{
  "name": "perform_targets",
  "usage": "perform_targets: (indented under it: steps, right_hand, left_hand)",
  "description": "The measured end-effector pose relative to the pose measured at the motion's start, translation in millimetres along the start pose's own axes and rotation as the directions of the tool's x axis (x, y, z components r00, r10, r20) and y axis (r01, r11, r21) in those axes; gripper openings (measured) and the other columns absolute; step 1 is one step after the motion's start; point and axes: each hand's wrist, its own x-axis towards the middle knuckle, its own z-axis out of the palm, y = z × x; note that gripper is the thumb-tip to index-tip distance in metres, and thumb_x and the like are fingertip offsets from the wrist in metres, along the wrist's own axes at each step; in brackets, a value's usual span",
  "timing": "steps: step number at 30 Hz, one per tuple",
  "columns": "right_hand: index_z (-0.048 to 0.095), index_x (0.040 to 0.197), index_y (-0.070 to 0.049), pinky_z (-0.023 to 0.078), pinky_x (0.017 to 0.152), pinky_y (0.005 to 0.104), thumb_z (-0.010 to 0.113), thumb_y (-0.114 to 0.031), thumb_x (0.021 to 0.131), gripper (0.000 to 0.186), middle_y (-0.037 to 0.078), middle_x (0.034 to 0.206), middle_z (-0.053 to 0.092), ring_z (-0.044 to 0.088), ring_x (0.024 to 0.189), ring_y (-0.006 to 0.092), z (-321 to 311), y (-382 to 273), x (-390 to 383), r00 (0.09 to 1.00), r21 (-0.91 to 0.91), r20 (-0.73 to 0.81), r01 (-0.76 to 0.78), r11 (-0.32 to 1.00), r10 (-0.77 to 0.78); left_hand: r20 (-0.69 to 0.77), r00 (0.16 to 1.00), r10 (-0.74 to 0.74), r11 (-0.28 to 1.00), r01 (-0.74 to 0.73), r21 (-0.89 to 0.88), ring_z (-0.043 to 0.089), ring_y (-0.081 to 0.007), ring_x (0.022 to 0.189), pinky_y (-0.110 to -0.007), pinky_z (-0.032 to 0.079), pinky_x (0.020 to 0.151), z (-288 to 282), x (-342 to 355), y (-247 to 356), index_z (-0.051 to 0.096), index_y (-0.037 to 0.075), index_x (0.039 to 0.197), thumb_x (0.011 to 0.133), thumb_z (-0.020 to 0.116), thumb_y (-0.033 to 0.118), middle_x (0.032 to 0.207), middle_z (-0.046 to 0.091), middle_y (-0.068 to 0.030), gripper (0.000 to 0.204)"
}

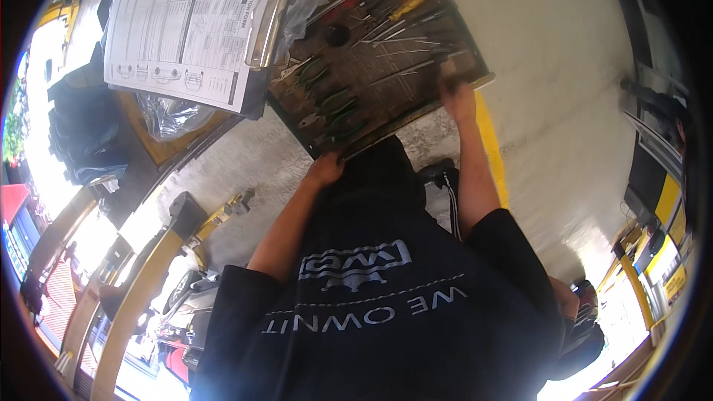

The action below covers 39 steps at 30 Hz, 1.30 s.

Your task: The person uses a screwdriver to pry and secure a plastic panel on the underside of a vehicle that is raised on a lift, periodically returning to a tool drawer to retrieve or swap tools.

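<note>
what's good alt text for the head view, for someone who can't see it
A person's left hand and right hand, the right blurred, are at the near edge of a tool drawer with green-handled pliers and a yellow-handled tool; a clipboard lies upper left.

Blur smears the fingers [448, 83] of a person's right hand [459, 100] at the rim of a tool drawer [405, 118], leaving their hold unclear, while the fingertips of the left hand [325, 168] are lost against the dark front edge. Inside, slim metal rods [401, 41] are too small to identify. The upper edge crops a printed form [182, 22], whose clipboard [272, 18] partly hides a clear plastic bag [174, 116]; the lower edge cuts off the wearer's dark shirt [386, 360].
</note>
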Motion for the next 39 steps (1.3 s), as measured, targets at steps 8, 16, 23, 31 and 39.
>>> perform_targets:
  steps: [8,16,23,31,39]
  right_hand:
    - [0.068,0.103,-0.014,0.053,0.084,0.0408,0.057,-0.015,0.083,0.022,0.007,0.109,0.068,0.064,0.102,0.0283,-46,-114,174,0.779,-0.585,0.124,0.558,0.589,-0.615]
    - [0.074,0.088,-0.016,0.055,0.074,0.0402,0.054,-0.016,0.086,0.020,0.008,0.094,0.072,0.070,0.090,0.0237,2,-97,256,0.574,-0.717,0.416,0.684,0.134,-0.706]
    - [0.058,0.125,-0.010,0.052,0.082,0.0401,0.049,-0.018,0.091,0.037,0.015,0.131,0.057,0.067,0.097,0.0279,-7,-112,246,0.613,-0.709,0.506,0.697,0.113,-0.607]
    - [0.054,0.125,-0.011,0.043,0.098,0.0429,0.051,-0.017,0.088,0.038,0.008,0.127,0.057,0.059,0.113,0.0231,-71,-106,223,0.368,-0.724,0.532,0.665,-0.185,-0.762]
    - [0.052,0.117,-0.003,0.050,0.081,0.0461,0.043,-0.017,0.095,0.028,0.019,0.109,0.060,0.065,0.092,0.0347,-129,-51,78,0.759,-0.439,0.430,0.649,0.622,-0.489]
  left_hand:
    - [-0.076,0.996,0.052,0.999,-0.053,-0.011,0.058,-0.0436,0.108,-0.051,0.047,0.094,16,-1,-12,0.057,0.007,0.125,0.092,0.051,0.028,0.114,0.061,-0.0274,0.039]
    - [-0.137,0.991,-0.016,0.991,-0.002,-0.131,0.060,-0.0464,0.099,-0.053,0.049,0.088,33,-15,-11,0.059,0.005,0.116,0.093,0.050,0.025,0.107,0.062,-0.0275,0.032]
    - [-0.234,0.972,-0.011,0.990,-0.023,-0.142,0.060,-0.0458,0.098,-0.054,0.049,0.088,43,-13,-15,0.059,0.007,0.117,0.093,0.049,0.026,0.106,0.062,-0.0273,0.032]
    - [-0.219,0.970,0.100,0.981,-0.133,-0.139,0.060,-0.0463,0.097,-0.055,0.048,0.088,28,0,-19,0.059,0.004,0.113,0.093,0.050,0.025,0.105,0.062,-0.0277,0.031]
    - [-0.104,0.966,0.237,0.968,-0.244,-0.066,0.056,-0.0480,0.107,-0.052,0.046,0.093,-22,35,-30,0.058,0.000,0.119,0.096,0.048,0.035,0.115,0.060,-0.0301,0.043]
